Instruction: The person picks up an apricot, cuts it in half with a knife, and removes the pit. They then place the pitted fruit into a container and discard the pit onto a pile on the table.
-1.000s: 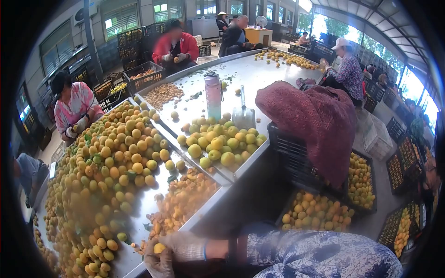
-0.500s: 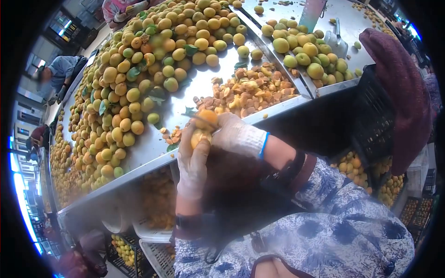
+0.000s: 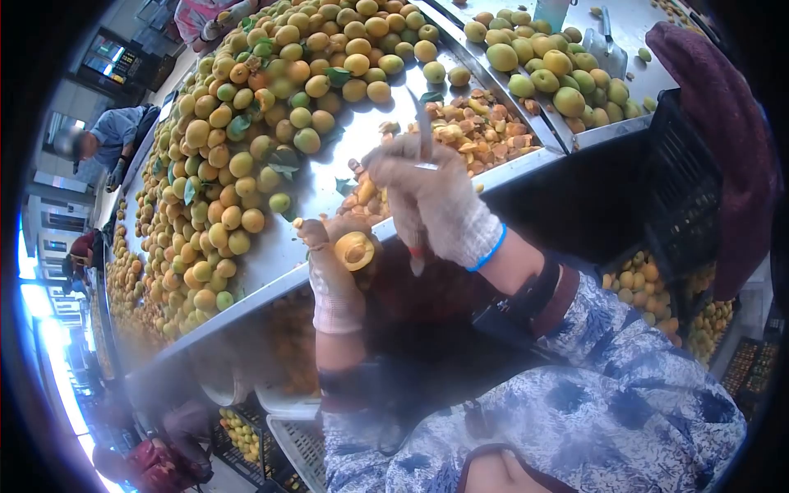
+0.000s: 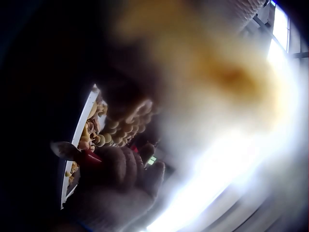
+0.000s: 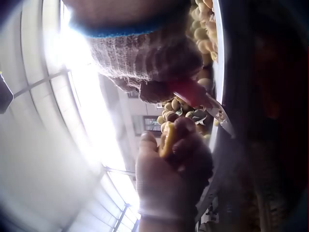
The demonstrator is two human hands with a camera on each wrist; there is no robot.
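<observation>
My gloved left hand (image 3: 333,279) holds a cut apricot (image 3: 355,251), its round cut face showing in the head view; pit or hollow, I cannot tell. To its right, apart from it, my gloved right hand (image 3: 448,197) grips a red-handled knife (image 5: 188,92), whose blade (image 5: 221,118) sticks out past the fist. A thin grey strip (image 3: 423,123) rises above that hand, blurred. In the right wrist view the cut apricot (image 5: 166,141) is pinched between left thumb and fingers. Close to the left wrist camera, a yellow-orange blur (image 4: 231,72) hides much.
Whole apricots (image 3: 238,164) cover the metal table (image 3: 271,246) on the left. Cut pieces (image 3: 485,123) lie near its edge, beyond my hands. A divided-off section at upper right has larger fruit (image 3: 567,82) and a scoop (image 3: 606,53). Black crates (image 3: 682,164) and a maroon cloth (image 3: 715,140) are at right.
The view has swung down and left since the first frame. My hands, together at the fruit half a second ago, have separated; the right rose slightly, and the cut face now shows.
</observation>
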